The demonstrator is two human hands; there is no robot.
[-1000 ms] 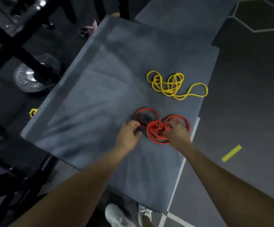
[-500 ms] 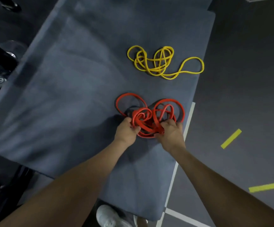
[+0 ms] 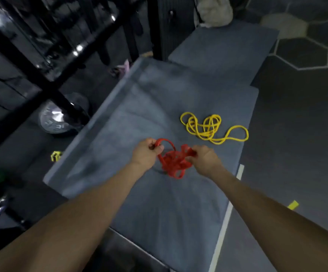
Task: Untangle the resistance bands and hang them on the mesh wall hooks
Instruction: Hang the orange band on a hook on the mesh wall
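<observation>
Red band: the red resistance band [image 3: 174, 161] is a tight knot of loops held up between both hands over the near-right part of the blue mat [image 3: 131, 118], its lowest loops hanging close to the mat.
Left hand: the left hand [image 3: 146, 153] has thumb and fingers curled round one free loop, drawing it out to the left, likely to open some slack.
Right hand: the right hand [image 3: 203, 158] pinches the right side of the knot, anchoring it so the pull works.
Yellow band: the yellow resistance band [image 3: 208, 127] lies tangled on the mat, farther off and to the right, untouched, its turn to come.
Hooks: no mesh wall or hooks in view, so hanging looks a long way off.
Surroundings: a weight plate [image 3: 54, 120] and black rack bars [image 3: 31, 75] sit on the far left.
</observation>
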